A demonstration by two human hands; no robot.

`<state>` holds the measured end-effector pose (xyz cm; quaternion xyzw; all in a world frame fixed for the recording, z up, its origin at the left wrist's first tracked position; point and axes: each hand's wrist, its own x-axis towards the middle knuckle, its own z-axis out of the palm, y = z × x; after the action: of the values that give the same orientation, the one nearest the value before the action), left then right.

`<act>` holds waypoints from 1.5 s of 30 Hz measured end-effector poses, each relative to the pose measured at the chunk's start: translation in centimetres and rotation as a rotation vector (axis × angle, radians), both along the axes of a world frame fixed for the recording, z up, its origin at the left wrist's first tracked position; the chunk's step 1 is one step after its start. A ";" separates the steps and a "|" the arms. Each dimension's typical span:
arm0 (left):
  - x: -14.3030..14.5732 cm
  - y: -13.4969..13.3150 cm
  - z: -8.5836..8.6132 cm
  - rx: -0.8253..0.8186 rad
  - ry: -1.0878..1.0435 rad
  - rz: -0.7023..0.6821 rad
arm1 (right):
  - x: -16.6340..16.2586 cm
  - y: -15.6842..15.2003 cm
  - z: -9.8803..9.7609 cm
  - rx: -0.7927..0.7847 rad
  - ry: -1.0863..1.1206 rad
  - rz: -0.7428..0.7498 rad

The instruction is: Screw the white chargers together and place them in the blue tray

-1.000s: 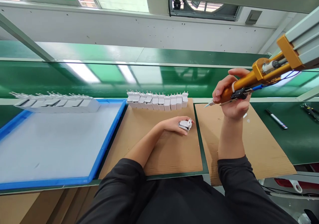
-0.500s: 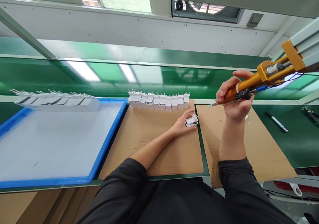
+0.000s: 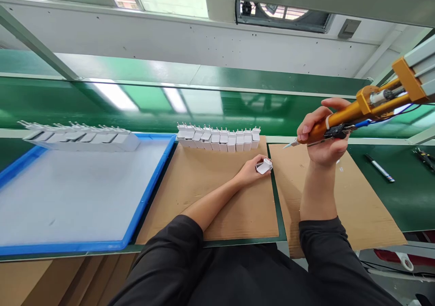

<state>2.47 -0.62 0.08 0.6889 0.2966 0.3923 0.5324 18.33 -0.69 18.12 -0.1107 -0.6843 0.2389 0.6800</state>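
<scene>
My left hand [image 3: 250, 173] rests over the middle cardboard sheet, its fingers closed around a white plug-adapter housing [image 3: 264, 166]. Thin pins rise from the housing's top edge, and a pale flat panel on it faces me. To the right, my right hand [image 3: 322, 136] grips a gold and orange pen-like tool [image 3: 343, 114] with a thin lever and a black switch. Its pale tapered tip [image 3: 290, 144] points left and sits apart from the housing. Behind my left hand stands a row of similar white adapter housings [image 3: 219, 139], pins up.
A blue-rimmed tray [image 3: 127, 233] at left has another row of white housings [image 3: 81, 138] along its back. Cardboard sheets [image 3: 217, 215] cover the green bench. A marker pen [image 3: 379, 167] and dark-handled pliers [image 3: 424, 158] lie at right. A metal arm [image 3: 421, 65] carries the tool.
The housing has turned in my left hand, so its flat panel shows where the open cavity showed before. My right hand and the tool keep nearly the same place.
</scene>
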 end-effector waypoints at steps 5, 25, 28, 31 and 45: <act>-0.1 -0.2 0.6 0.003 0.031 -0.014 | 0.1 0.1 -0.1 0.010 -0.011 0.007; -0.5 0.3 1.8 -0.120 0.170 -0.086 | -0.2 -0.3 0.1 -0.013 -0.009 -0.033; -0.6 0.2 1.9 -0.124 0.199 -0.124 | -0.2 -0.4 0.0 -0.054 -0.019 -0.087; -0.6 0.2 1.8 -0.145 0.149 -0.120 | -0.2 -0.3 0.0 -0.027 -0.022 -0.057; -0.2 1.5 1.3 -0.268 0.010 -0.236 | -0.3 -0.3 0.0 -0.018 -0.005 -0.067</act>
<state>2.26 0.84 1.37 0.6437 0.2662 0.2806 0.6603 18.06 -1.02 18.09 -0.1402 -0.6796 0.2219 0.6850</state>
